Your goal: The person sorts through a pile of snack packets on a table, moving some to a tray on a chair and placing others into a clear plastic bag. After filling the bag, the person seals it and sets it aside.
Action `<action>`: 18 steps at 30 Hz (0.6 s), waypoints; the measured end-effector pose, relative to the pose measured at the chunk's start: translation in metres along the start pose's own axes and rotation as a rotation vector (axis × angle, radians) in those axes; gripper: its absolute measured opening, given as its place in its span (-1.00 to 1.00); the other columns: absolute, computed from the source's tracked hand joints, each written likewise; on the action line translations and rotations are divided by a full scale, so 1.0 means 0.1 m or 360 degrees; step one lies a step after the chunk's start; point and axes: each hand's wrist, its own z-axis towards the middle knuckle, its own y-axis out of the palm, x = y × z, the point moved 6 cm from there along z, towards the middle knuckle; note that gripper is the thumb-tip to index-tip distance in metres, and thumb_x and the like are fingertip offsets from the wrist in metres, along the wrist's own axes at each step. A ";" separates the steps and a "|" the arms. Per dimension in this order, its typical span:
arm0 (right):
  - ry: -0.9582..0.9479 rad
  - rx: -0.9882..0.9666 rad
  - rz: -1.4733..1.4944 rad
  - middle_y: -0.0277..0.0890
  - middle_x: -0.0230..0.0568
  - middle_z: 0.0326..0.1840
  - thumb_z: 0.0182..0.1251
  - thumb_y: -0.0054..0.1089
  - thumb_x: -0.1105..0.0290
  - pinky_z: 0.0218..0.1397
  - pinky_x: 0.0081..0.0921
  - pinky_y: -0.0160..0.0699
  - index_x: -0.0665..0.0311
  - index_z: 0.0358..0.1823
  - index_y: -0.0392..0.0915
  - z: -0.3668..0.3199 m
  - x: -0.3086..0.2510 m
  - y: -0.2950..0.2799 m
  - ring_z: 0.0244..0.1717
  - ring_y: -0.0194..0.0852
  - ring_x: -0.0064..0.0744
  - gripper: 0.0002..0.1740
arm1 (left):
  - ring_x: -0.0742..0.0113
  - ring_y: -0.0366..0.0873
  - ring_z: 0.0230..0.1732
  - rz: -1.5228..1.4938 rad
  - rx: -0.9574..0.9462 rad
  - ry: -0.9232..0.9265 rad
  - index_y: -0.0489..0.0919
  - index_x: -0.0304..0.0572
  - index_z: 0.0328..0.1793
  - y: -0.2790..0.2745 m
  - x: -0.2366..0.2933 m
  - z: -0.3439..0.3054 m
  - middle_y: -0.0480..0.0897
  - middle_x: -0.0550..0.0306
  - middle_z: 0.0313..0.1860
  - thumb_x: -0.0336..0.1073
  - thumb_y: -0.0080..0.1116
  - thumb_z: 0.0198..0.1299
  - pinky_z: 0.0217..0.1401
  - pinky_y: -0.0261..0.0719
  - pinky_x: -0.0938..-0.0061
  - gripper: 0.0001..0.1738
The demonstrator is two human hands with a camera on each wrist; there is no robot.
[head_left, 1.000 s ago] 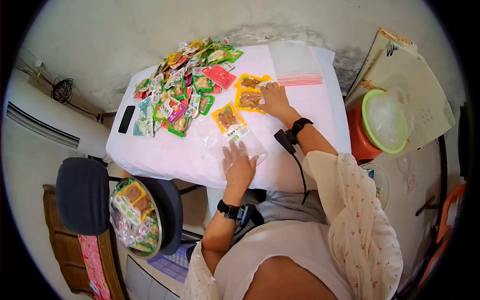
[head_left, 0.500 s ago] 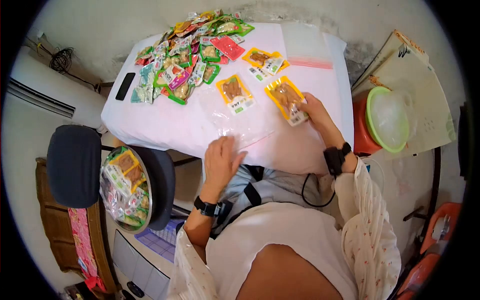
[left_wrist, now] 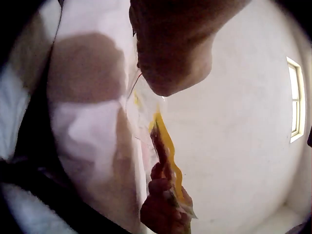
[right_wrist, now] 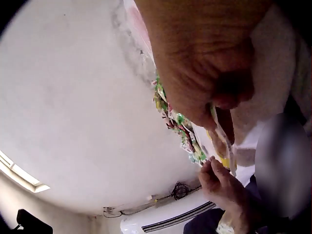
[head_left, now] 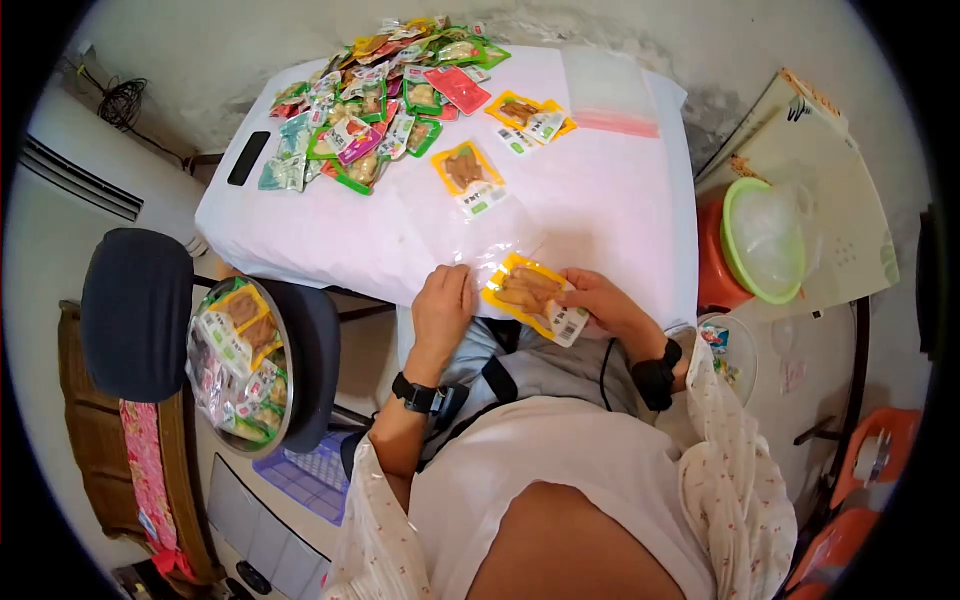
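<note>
My right hand (head_left: 605,305) pinches a yellow-edged food packet (head_left: 525,290) by its white label end, above the table's front edge. In the left wrist view the same packet (left_wrist: 167,156) stands edge-on in the right hand (left_wrist: 165,212). Curled fingers of my left hand (head_left: 442,312) pinch the near edge of a clear bag (head_left: 500,235), just left of the packet. Thumb and finger of the left hand (right_wrist: 224,190) meet in the right wrist view. Another yellow packet (head_left: 465,172) lies at the bag's far end; whether it is inside, I cannot tell.
A pile of mixed packets (head_left: 375,110) covers the table's back left, beside a black phone (head_left: 248,158). Overlapping yellow packets (head_left: 530,115) and stacked clear bags (head_left: 610,95) lie at the back. A filled metal bowl (head_left: 240,365) sits on a chair; a green basin (head_left: 765,240) stands right.
My right hand has picked up a yellow packet from the back group and brought it down and left towards the bag. The left hand has drawn back from flat on the bag to its near edge.
</note>
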 end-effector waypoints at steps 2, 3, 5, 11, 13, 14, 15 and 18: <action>-0.0013 0.0068 -0.0102 0.53 -0.42 -0.40 0.24 0.14 0.38 -0.67 -0.77 0.26 0.26 0.03 0.43 0.05 -0.09 0.08 -0.61 0.37 -0.75 -0.67 | 0.10 0.53 -0.32 0.0010 0.0035 0.0007 0.54 -0.18 -0.23 0.01 0.02 0.01 0.53 0.07 -0.38 -0.37 0.15 0.10 -0.34 0.52 0.30 -0.88; -0.0032 0.0121 -0.0120 0.53 -0.43 -0.40 0.25 0.14 0.36 -0.67 -0.78 0.24 0.24 0.05 0.43 0.07 -0.15 0.12 -0.60 0.36 -0.75 -0.66 | 0.10 0.52 -0.32 0.0000 0.0058 0.0020 0.54 -0.18 -0.23 0.01 0.03 0.01 0.53 0.06 -0.39 -0.36 0.16 0.10 -0.35 0.52 0.30 -0.88; -0.0055 0.0175 -0.0144 0.53 -0.43 -0.39 0.26 0.13 0.34 -0.67 -0.79 0.23 0.22 0.08 0.43 0.17 -0.25 0.24 -0.60 0.36 -0.76 -0.64 | 0.10 0.52 -0.32 -0.0011 0.0087 0.0035 0.54 -0.17 -0.24 0.01 0.06 0.03 0.52 0.06 -0.39 -0.36 0.16 0.10 -0.35 0.52 0.31 -0.89; -0.0130 0.0030 0.0094 0.51 -0.43 -0.27 0.27 0.11 0.42 -0.57 -0.75 0.35 0.21 0.26 0.33 0.55 -0.30 0.56 -0.49 0.40 -0.70 -0.50 | 0.10 0.54 -0.32 -0.0083 0.0025 -0.0003 0.56 -0.16 -0.25 0.10 0.09 0.02 0.55 0.06 -0.37 -0.43 0.18 0.08 -0.32 0.52 0.32 -0.90; -0.0155 0.0075 0.0448 0.51 -0.36 -0.19 0.26 0.09 0.48 -0.49 -0.69 0.46 0.23 0.32 0.24 0.60 -0.26 0.57 -0.39 0.47 -0.61 -0.44 | 0.08 0.54 -0.33 -0.0162 0.0081 0.0015 0.56 -0.18 -0.24 0.09 0.09 0.00 0.55 0.05 -0.38 -0.44 0.17 0.09 -0.32 0.52 0.32 -0.90; -0.0152 0.0072 0.0444 0.51 -0.36 -0.19 0.26 0.09 0.48 -0.49 -0.69 0.46 0.23 0.32 0.24 0.59 -0.27 0.60 -0.39 0.47 -0.61 -0.44 | 0.08 0.54 -0.33 -0.0161 0.0084 0.0010 0.56 -0.18 -0.24 0.09 0.09 -0.01 0.55 0.05 -0.38 -0.44 0.17 0.09 -0.32 0.52 0.32 -0.90; -0.0148 0.0205 0.0520 0.50 -0.31 -0.14 0.25 0.07 0.50 -0.43 -0.64 0.50 0.22 0.33 0.22 0.55 -0.26 0.59 -0.33 0.49 -0.55 -0.42 | 0.07 0.54 -0.35 -0.0191 0.0072 -0.0022 0.55 -0.19 -0.24 0.09 0.07 -0.02 0.55 0.04 -0.39 -0.44 0.17 0.09 -0.33 0.52 0.32 -0.90; -0.0164 0.0271 0.0725 0.48 -0.21 -0.06 0.25 0.04 0.52 -0.29 -0.51 0.57 0.25 0.34 0.19 0.55 -0.18 0.56 -0.22 0.52 -0.42 -0.41 | 0.07 0.54 -0.35 -0.0238 0.0057 -0.0071 0.55 -0.19 -0.25 0.13 0.03 -0.05 0.54 0.04 -0.39 -0.43 0.16 0.10 -0.34 0.52 0.31 -0.91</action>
